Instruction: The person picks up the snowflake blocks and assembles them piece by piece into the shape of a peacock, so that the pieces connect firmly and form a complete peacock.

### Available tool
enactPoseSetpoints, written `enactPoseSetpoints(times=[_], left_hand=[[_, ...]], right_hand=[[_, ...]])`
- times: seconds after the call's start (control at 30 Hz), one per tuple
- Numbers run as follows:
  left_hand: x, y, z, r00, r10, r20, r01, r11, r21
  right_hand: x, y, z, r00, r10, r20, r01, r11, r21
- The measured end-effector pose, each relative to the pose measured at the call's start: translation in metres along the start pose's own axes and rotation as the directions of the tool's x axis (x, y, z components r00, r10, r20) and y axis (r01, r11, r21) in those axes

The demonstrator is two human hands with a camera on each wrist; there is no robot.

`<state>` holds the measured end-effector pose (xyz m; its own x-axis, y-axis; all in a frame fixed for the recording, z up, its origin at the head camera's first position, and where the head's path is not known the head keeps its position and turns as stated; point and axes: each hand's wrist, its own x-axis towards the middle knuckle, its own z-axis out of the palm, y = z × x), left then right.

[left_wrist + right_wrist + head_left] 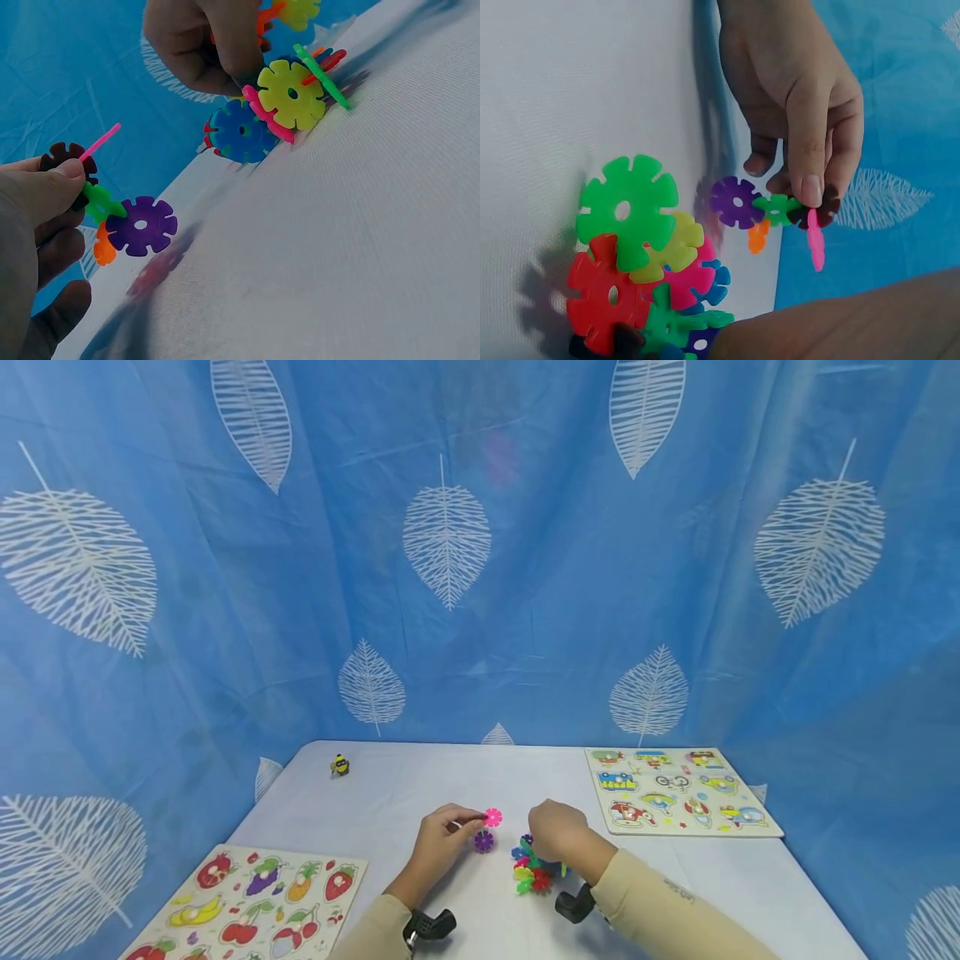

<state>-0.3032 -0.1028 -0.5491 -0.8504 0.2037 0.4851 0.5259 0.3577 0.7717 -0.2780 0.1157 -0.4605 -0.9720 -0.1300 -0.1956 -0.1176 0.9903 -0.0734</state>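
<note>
My left hand (442, 843) pinches a dark brown notched snowflake disc (829, 210) between thumb and fingers. Joined to it are a pink disc (492, 817), a green disc (776, 208), an orange disc (758, 237) and a purple disc (483, 841). To the right, my right hand (558, 831) has its fingers curled at a cluster of snowflake discs (532, 872); its fingertips are partly hidden. That cluster includes a large green disc (630, 210), a red disc (604, 300) and a yellow disc (291, 95), several standing on edge against each other.
A fruit puzzle board (255, 906) lies at the front left of the white table (450, 777). At the back right is a vehicle puzzle board (678, 793). One small yellow-and-black figure (341, 765) stands far left. A blue leaf-print curtain (525, 610) surrounds the table's back and sides.
</note>
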Motion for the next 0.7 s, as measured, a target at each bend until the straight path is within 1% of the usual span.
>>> enactPoseSetpoints(times=[0.07,0.17,0.33,0.53,0.7], left_hand=[[0.000,0.000,0.000,1.000,-0.001,0.000,0.001,1.000,0.002],[0.000,0.002,0.000,1.000,-0.024,0.007,0.024,1.000,0.011],[-0.001,0.003,0.000,1.000,-0.027,0.009,0.027,0.999,0.020],[-0.001,0.003,0.000,0.999,-0.043,0.014,0.043,0.999,0.026],[-0.001,0.003,0.001,1.000,-0.017,0.007,0.016,1.000,0.019]], right_hand=[[0.002,0.000,0.002,1.000,0.000,0.006,0.000,1.000,-0.003],[0.005,0.002,0.005,1.000,-0.010,0.012,0.010,1.000,0.000],[0.006,0.006,0.004,0.999,-0.032,0.007,0.032,0.999,0.007],[0.004,0.013,0.003,0.997,-0.068,-0.045,0.069,0.997,0.018],[0.001,0.020,0.004,0.985,-0.126,-0.116,0.131,0.991,0.036]])
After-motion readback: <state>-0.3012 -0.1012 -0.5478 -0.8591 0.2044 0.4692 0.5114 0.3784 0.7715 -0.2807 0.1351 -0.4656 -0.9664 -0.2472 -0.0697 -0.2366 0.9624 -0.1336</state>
